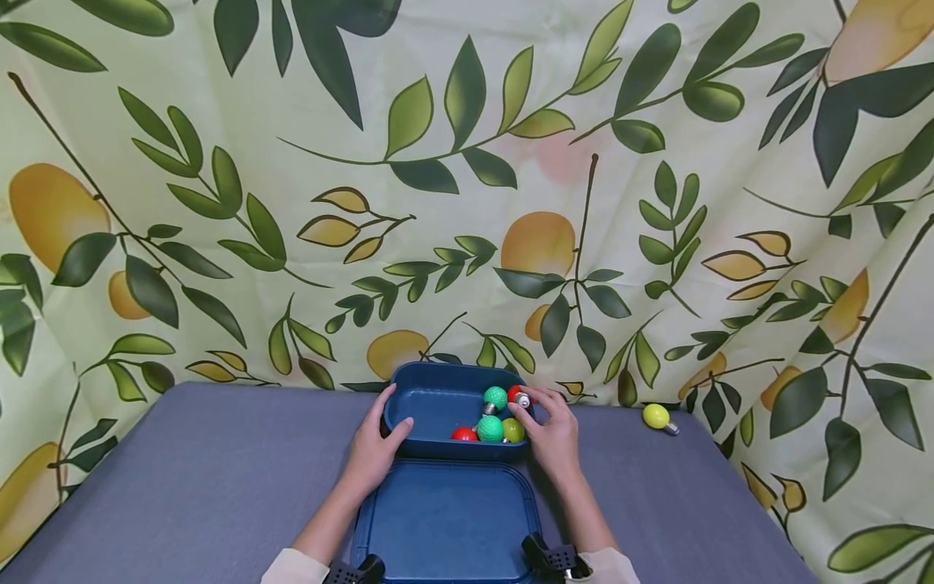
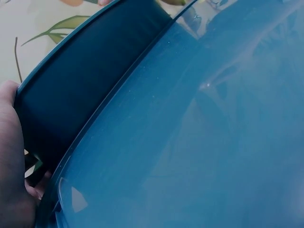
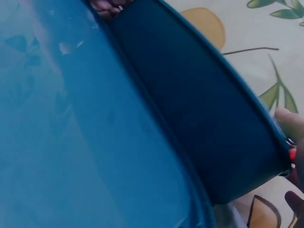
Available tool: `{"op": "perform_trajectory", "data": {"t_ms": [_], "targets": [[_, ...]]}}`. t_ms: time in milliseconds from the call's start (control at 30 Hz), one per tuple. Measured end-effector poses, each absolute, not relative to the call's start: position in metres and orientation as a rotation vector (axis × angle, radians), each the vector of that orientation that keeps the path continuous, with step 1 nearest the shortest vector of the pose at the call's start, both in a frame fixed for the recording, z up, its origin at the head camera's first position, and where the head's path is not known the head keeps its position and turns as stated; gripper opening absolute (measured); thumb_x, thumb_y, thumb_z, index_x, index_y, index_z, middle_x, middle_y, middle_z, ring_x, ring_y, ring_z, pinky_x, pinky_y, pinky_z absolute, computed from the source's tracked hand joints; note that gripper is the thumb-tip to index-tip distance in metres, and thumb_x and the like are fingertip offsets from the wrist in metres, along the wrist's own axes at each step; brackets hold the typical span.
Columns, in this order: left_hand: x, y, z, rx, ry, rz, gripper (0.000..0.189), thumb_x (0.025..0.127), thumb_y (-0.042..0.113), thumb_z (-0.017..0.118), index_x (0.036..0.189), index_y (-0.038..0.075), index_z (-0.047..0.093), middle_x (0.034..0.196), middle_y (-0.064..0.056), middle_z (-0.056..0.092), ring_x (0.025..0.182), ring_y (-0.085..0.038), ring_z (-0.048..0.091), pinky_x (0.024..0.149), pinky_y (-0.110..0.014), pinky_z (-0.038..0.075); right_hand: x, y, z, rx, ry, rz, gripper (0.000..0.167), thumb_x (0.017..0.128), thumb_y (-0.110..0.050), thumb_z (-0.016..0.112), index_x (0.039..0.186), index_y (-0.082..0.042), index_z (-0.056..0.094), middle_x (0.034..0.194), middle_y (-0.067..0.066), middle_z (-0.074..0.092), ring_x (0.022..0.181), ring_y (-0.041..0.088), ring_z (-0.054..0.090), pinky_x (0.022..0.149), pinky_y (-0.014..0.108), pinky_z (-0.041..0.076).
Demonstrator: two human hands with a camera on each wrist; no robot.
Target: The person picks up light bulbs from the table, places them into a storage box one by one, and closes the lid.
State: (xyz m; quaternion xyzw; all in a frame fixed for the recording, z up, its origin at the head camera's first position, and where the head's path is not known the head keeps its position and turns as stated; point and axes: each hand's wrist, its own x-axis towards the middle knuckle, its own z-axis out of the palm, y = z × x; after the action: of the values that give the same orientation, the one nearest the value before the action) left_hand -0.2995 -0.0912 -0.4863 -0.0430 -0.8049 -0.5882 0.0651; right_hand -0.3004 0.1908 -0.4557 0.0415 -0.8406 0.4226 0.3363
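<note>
A dark blue box (image 1: 438, 451) stands at the back of the table, with several coloured light bulbs at its right end. Over its left rim lies my left hand (image 1: 374, 442), thumb on the inner side and fingers outside, gripping the wall. At the right rim, my right hand (image 1: 552, 428) pinches a red light bulb (image 1: 516, 396), its metal base facing me. Below that are two green light bulbs (image 1: 490, 428), a yellow-green bulb (image 1: 513, 431) and another red bulb (image 1: 464, 434). Part of the held bulb (image 3: 293, 155) shows beside the thumb in the right wrist view.
A flat, shiny blue lid (image 1: 448, 519) with a raised edge lies in front of the box. To the right, a yellow light bulb (image 1: 657, 417) rests on the grey tabletop (image 1: 219, 487) near its back edge. A leaf-and-fruit patterned cloth (image 1: 452, 211) hangs behind.
</note>
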Motion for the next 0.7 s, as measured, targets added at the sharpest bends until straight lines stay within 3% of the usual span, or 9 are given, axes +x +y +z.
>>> {"op": "perform_trajectory", "data": {"t_ms": [233, 700], "targets": [[-0.2974, -0.0897, -0.4848, -0.13, -2.437, -1.769, 0.066, 0.101, 0.03, 0.062, 0.159, 0.029, 0.031, 0.164, -0.014, 0.034, 0.149, -0.037, 0.038, 0.118, -0.062, 0.031, -0.2999, 0.1896, -0.457, 0.068, -2.241, 1.104, 0.034, 0.082, -0.019, 0.085, 0.113, -0.009, 0.078, 0.115, 0.015, 0.074, 0.113, 0.034, 0.067, 0.103, 0.054, 0.049], [-0.2978, -0.0887, -0.4837, -0.123, -2.43, -1.745, 0.066, 0.099, 0.03, 0.063, 0.158, 0.027, 0.034, 0.163, -0.016, 0.035, 0.147, -0.04, 0.038, 0.115, -0.065, 0.032, -0.3001, 0.1893, -0.4495, 0.05, -2.497, 0.856, 0.036, 0.088, -0.027, 0.079, 0.12, -0.012, 0.076, 0.121, 0.016, 0.073, 0.118, 0.036, 0.064, 0.102, 0.056, 0.049]]}}
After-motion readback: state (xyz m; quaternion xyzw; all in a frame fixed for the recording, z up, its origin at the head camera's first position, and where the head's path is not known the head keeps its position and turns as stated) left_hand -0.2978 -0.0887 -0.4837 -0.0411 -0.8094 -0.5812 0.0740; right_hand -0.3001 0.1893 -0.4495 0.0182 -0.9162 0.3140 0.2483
